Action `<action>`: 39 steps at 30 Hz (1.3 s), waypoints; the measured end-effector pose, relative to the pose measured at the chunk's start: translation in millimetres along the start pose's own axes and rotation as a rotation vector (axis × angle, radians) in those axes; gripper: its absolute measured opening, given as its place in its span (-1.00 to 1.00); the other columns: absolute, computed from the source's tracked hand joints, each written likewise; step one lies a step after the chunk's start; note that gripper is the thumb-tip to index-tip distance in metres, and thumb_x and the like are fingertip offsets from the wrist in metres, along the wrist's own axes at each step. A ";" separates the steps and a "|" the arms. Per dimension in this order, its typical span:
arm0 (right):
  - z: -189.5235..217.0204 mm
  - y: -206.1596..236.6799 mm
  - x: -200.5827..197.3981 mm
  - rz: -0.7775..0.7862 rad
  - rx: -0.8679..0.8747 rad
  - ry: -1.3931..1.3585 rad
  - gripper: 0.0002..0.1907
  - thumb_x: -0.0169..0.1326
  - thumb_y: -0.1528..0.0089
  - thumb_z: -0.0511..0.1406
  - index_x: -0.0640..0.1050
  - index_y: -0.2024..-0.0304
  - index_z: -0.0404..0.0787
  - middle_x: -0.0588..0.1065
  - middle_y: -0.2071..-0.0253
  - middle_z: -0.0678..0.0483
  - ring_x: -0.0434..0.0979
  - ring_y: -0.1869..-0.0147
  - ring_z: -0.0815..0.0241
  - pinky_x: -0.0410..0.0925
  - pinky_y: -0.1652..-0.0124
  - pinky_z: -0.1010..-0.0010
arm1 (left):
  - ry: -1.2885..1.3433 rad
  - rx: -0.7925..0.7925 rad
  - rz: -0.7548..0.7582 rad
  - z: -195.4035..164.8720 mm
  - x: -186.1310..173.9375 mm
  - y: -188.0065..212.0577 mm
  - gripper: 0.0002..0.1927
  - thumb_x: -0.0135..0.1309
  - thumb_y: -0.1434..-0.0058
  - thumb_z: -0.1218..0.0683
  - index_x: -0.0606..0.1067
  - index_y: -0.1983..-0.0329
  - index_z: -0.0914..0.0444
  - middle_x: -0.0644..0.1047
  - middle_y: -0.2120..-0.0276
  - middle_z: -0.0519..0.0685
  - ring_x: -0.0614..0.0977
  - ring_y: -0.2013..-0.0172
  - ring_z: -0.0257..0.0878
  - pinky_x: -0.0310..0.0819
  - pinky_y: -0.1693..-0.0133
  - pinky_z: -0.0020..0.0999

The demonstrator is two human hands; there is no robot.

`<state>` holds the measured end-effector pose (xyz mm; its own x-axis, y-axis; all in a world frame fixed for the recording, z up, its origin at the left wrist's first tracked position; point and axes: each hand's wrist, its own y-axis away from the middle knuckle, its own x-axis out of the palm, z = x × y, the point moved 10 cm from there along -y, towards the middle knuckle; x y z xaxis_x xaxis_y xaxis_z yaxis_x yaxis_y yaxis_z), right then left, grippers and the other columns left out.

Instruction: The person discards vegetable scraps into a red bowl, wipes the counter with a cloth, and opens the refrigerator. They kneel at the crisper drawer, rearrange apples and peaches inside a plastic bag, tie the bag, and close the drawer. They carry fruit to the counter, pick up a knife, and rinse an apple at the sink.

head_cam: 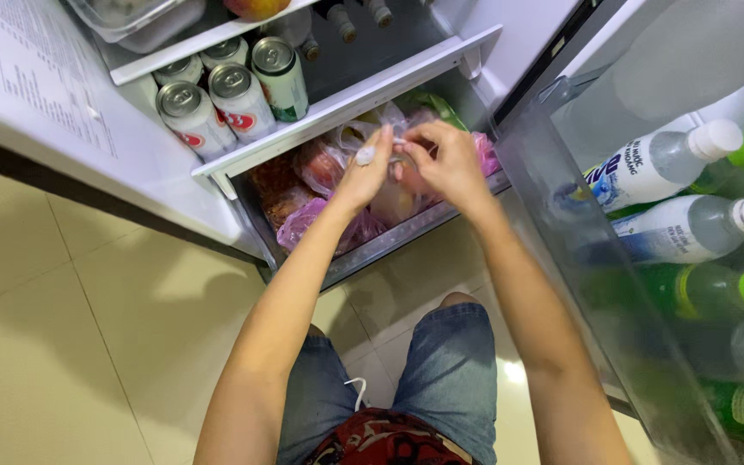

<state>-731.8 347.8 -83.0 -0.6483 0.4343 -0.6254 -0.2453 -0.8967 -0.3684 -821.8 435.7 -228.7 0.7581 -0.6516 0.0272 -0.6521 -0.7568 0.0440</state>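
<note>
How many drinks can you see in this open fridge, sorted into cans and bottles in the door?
Cans on the shelf: 5
White-capped bottles in the door: 2
Green-capped bottles in the door: 2
Total clearly seen: 9
More bottles lower in the door are too blurred to count. Both hands work at a clear bag over the drawer.

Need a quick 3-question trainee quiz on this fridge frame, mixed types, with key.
1. True or false: both hands are at a clear plastic bag over the open drawer.
2. What stands on the shelf above the drawer? A) cans B) eggs C) jars
3. Fill in: the door rack on the right holds ____.

Key:
1. True: left hand and right hand pinch the bag's top.
2. A: cans.
3. Bottles.
</note>
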 end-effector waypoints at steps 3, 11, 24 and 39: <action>-29.6 10.2 10.1 0.008 0.168 0.044 -0.85 0.20 -0.21 -0.32 0.66 0.22 -0.27 0.62 0.27 -0.05 0.65 0.21 0.02 0.45 0.16 0.27 | 0.151 0.060 -0.025 -4.8 -7.8 -1.3 -0.74 0.05 -0.36 -0.07 0.35 0.07 0.15 0.62 0.29 -0.12 0.63 0.25 -0.35 0.54 0.16 -0.37; -70.8 6.7 59.2 0.122 0.148 -0.601 -0.60 -0.01 -0.41 -0.12 0.54 -0.16 -0.23 0.56 -0.06 -0.03 0.55 -0.09 0.22 0.40 -0.09 0.38 | -0.989 0.285 -0.108 -53.9 -1.4 35.2 -0.67 0.21 0.01 0.23 0.53 0.16 0.10 0.66 0.39 -0.04 0.65 0.36 -0.07 0.30 0.13 -0.07; -131.7 10.6 108.1 0.286 0.741 -0.671 -0.72 0.24 -0.25 -0.14 0.64 0.35 -0.23 0.43 0.60 0.22 0.23 0.68 0.46 0.00 0.69 0.51 | -1.114 0.871 -0.525 -105.4 4.3 80.4 -0.81 0.26 -0.11 0.12 0.55 0.20 0.14 0.48 0.14 -0.04 0.55 0.20 -0.10 0.35 0.15 -0.19; -198.2 47.8 63.0 -0.697 1.120 -1.053 -0.82 -0.15 -0.17 -0.63 0.35 0.16 -0.61 0.51 0.24 -0.30 0.65 0.45 -0.21 0.56 0.37 0.12 | -1.105 -0.147 -0.276 22.6 -83.6 60.1 -0.84 0.33 -0.03 -0.02 0.64 0.37 0.11 0.65 0.32 0.11 0.67 0.22 0.10 0.54 0.16 -0.02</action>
<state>-641.5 349.2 -276.3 -0.2549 0.9183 0.3029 -0.7264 -0.3886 0.5669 -924.6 443.5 -250.9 0.4065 -0.2087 -0.8895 -0.4024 -0.9149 0.0308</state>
